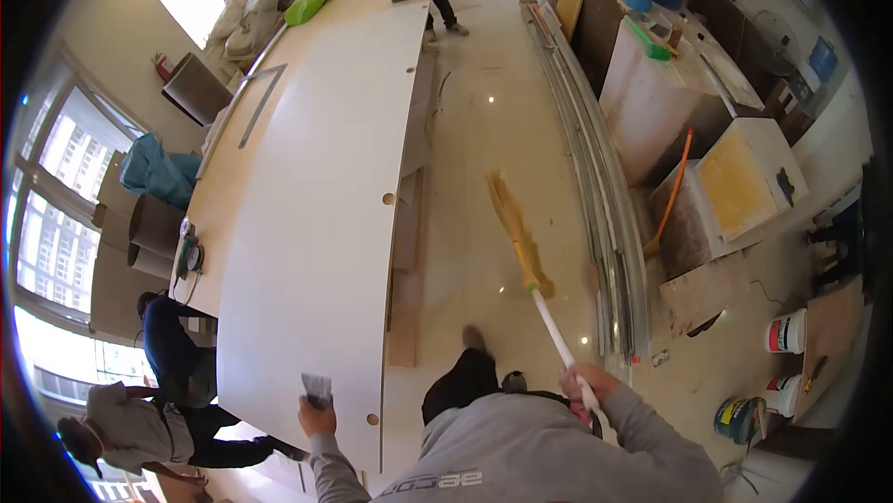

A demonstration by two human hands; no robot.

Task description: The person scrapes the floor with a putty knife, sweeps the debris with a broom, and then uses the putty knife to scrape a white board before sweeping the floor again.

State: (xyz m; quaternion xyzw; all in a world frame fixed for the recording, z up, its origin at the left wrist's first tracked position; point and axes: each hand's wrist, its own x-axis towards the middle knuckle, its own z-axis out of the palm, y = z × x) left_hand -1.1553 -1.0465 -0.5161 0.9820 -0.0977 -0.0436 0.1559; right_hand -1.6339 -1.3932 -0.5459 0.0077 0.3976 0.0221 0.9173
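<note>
A broom (555, 328) with a white handle is gripped in my right hand (595, 386), close to my right side. Its yellow bristles (514, 229) fan out over the glossy floor ahead of me. My left hand (318, 417) is closed around a scraper (316, 389) with a flat grey blade, raised above the near end of a long white panel (316, 224). Round holes show along the panel's right edge.
Long metal profiles (595, 205) lie along the floor's right side, beside boxy cabinets (665, 94). Paint buckets (786, 331) stand at lower right. Two people (139, 424) are at the left; others are at the far end. A power tool (190, 252) sits on the table's left edge.
</note>
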